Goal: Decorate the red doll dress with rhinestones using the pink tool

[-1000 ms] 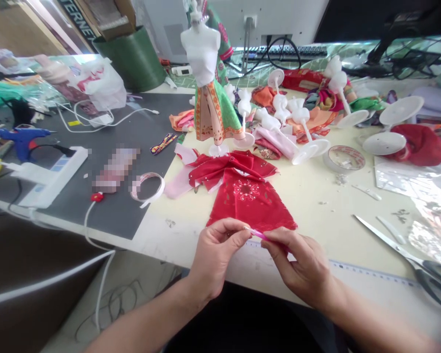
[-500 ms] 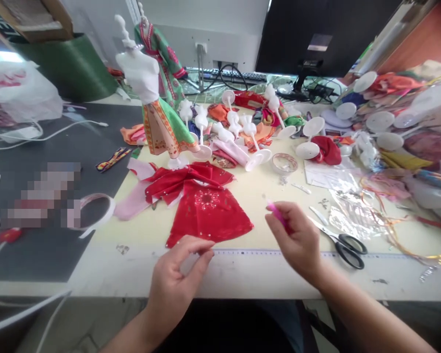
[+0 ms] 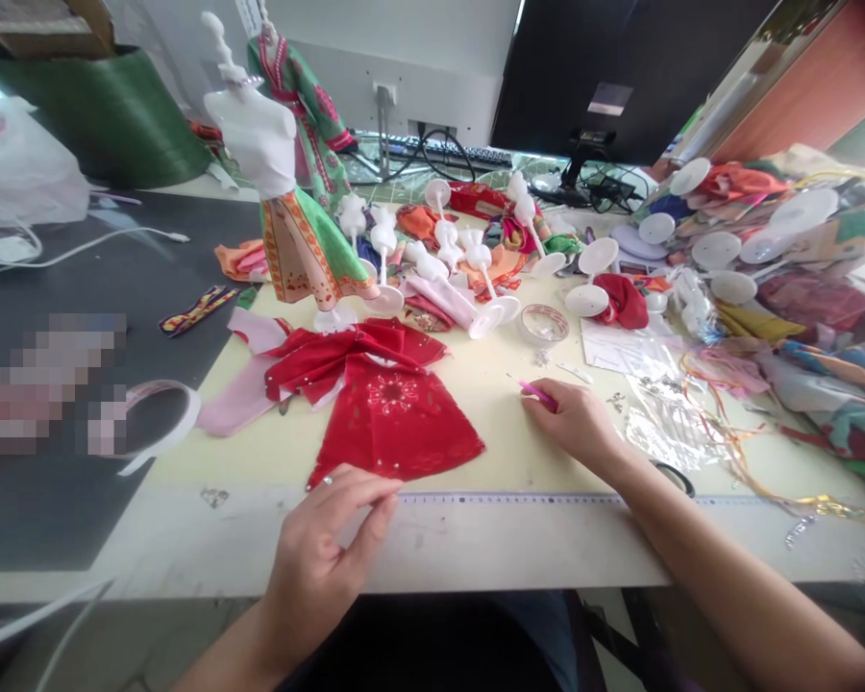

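Observation:
A small red dress (image 3: 410, 413) with a white flower pattern and small pale dots along its edges lies spread in front of me. My left hand (image 3: 332, 538) rests at its lower hem, thumb and forefinger pinched together; whatever is between the fingertips is too small to make out. To the right of the dress, my right hand (image 3: 573, 418) is low over the table, closed around a slim pink pen-like tool (image 3: 538, 394) whose thin tip points left. Partly hidden under my right forearm are black-handled scissors (image 3: 676, 478).
A ruler strip (image 3: 505, 499) runs along the front of the table. Behind the dress stands a white mannequin (image 3: 252, 135) in a green and orange skirt. Several small white mannequins (image 3: 447, 245) lie beyond. A tape roll (image 3: 544, 325) and a larger tape ring (image 3: 187, 413) are nearby.
My right hand has turned and moved slightly up and forward with the pink tool, its forearm now covering most of the scissors. The view has shifted right; my left hand stays by the hem.

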{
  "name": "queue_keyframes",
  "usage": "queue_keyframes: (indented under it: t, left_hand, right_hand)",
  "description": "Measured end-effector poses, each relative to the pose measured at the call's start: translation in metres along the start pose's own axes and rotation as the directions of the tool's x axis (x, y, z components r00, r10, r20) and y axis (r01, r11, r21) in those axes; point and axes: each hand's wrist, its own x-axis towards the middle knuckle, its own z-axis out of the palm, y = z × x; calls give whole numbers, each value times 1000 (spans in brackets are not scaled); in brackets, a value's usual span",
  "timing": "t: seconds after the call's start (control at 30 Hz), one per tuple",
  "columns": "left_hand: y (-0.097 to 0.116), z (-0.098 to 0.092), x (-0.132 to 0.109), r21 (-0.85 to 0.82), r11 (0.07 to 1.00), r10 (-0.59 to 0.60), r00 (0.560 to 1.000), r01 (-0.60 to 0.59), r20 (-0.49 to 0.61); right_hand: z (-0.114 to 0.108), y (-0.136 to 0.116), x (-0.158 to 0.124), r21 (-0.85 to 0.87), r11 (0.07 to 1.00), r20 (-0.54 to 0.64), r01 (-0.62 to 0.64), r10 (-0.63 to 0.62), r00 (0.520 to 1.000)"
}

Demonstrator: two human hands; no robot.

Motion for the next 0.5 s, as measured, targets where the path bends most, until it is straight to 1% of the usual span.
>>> queue_keyframes:
  t: [0.13, 0.23, 0.27, 0.33, 0.4, 0.43, 0.5]
  left_hand:
    - [0, -1, 2, -5, 1000, 0, 1000, 0, 24]
    - [5, -2, 8, -35, 999, -26, 999, 28, 36]
    - [8, -3, 12, -58, 996, -59, 997, 62, 50]
    - [15, -1, 21, -126, 973, -179, 979, 191, 100]
    - [21, 3, 34, -230, 892, -348, 916, 388, 198]
    - [23, 6, 41, -301, 821, -418, 870, 486, 262]
    - [27, 13, 55, -457, 631, -490, 779, 627, 392]
  right_hand:
    - [2, -2, 2, 28, 1000, 16, -1, 1, 1000]
    - [0, -3, 2, 99, 995, 13, -17, 16, 1000]
    - [-2, -4, 2, 136, 990, 13, -25, 23, 1000]
    - [-4, -10, 1, 227, 973, 27, -38, 33, 999]
    - [-6, -20, 1, 335, 941, 65, -42, 22, 998]
    - [-7, -27, 2, 390, 920, 91, -37, 2, 996]
    - [-4, -43, 2, 486, 874, 133, -21, -50, 990]
